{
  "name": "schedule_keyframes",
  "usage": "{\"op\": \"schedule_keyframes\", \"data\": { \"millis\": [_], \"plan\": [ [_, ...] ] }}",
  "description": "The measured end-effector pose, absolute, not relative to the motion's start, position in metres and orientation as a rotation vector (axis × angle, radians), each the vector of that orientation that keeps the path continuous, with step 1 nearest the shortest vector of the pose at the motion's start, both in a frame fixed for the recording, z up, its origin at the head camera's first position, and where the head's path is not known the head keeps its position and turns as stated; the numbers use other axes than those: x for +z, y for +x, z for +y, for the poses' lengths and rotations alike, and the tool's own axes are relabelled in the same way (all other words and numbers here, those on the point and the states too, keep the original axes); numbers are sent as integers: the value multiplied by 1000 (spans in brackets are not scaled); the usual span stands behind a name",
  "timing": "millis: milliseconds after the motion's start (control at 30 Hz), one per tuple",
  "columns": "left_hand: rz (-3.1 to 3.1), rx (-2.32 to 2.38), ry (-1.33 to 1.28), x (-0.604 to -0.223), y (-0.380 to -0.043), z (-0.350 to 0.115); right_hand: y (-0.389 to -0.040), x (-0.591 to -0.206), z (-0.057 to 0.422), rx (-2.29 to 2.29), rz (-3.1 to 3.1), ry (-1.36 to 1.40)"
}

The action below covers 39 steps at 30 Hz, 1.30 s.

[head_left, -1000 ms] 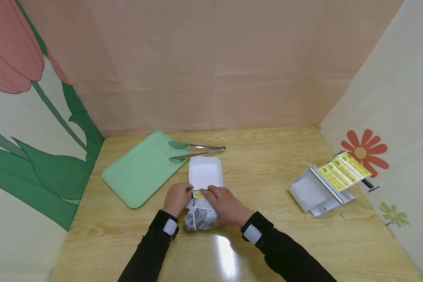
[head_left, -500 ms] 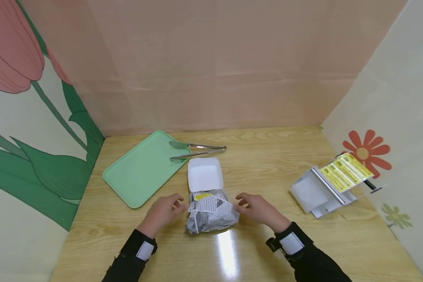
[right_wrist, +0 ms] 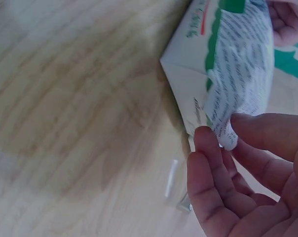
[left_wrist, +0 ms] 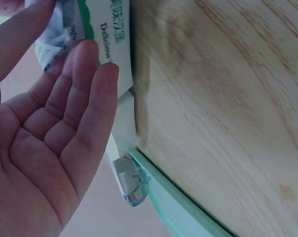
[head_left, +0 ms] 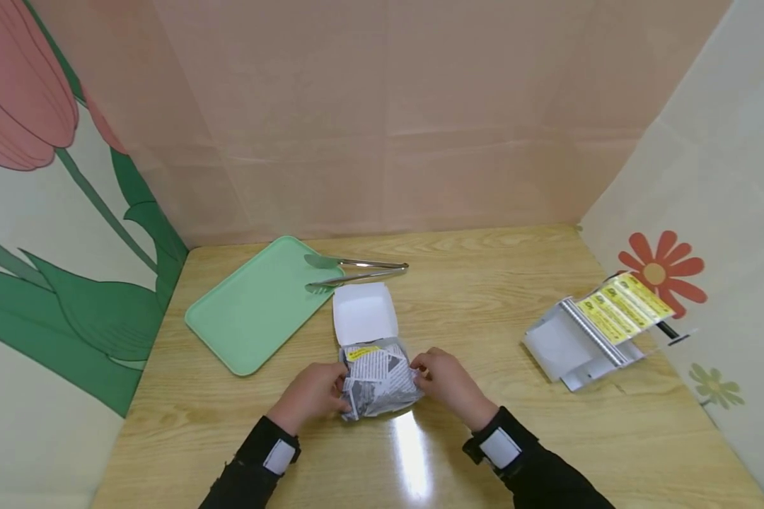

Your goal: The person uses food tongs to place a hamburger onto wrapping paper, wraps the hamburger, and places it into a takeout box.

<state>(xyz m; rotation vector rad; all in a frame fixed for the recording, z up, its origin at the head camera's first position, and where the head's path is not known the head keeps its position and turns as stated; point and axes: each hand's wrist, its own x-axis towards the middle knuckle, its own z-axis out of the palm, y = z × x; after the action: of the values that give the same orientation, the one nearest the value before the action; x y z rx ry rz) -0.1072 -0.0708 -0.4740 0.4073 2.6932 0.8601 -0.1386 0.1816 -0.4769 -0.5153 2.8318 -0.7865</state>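
Note:
A small white food box (head_left: 365,314) stands with its lid folded back; green trim and "Delicious" show on its side in the left wrist view. In it sits a bundle wrapped in newsprint-patterned paper (head_left: 382,385), with a yellow label (head_left: 361,353) near the hinge. My right hand (head_left: 448,385) pinches a corner of the wrapping paper (right_wrist: 229,138) between thumb and fingers at the box's right. At the left side my left hand (head_left: 315,396) has its fingers relaxed, fingertips right at the box wall and paper. The bundle's contents are hidden.
A light green tray (head_left: 255,311) lies at the left, metal tongs (head_left: 372,268) overlapping its right edge. To the right stands a label dispenser (head_left: 588,332) with a strip of yellow labels. Walls with printed flowers enclose the wooden table (head_left: 484,276).
Both hands leave the box's hinge area and spread apart, uncovering the bundle and label. They then come back in at its sides, the right hand taking the paper corner; the box shifts slightly left.

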Motion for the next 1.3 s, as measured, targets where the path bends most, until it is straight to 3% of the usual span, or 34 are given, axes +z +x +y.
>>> {"op": "schedule_keyframes", "data": {
  "millis": [433,1300],
  "plan": [
    [2789,776,414,-476,-114,-59,-140,-484,170,-645,3016,-620],
    [2887,647,30,-467,-117,-24,-158,-445,150,-655,2672,-326]
  ]
}}
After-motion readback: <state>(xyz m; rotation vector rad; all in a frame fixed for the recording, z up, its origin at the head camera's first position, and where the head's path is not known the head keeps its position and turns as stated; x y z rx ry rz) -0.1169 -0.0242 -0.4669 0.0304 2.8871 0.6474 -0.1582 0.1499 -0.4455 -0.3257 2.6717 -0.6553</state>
